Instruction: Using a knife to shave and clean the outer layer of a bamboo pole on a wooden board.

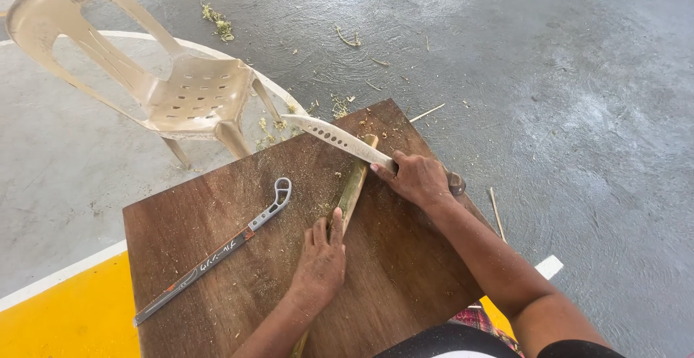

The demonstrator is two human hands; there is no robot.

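Right hand (419,179): fingers wrapped tight around the handle of a perforated knife (340,140), blade running out toward 10 o'clock and lying across the far end of the bamboo stalk (352,188). Edge looks to be touching the stalk near its tip; can't tell how deep it bites.

Left hand (320,262): fingers extended and pressed flat on the stalk's near section, pinning it down rather than curled around it.

Stalk lies lengthwise on the dark wooden board (217,257), roughly 6 to 12 o'clock, near end running off the board edge toward the person.

Progress, my read: early to midway. Fine shavings and dust dot the board around the stalk, green trimmings scattered on the grey floor (578,112) at 12 o'clock, yet the stalk is still one long piece with its skin mostly on.

At 9 o'clock of the left hand: a second long blade (217,255) with a grey looped end, lying loose on the board. Beige plastic chair (173,83) at 11 o'clock.
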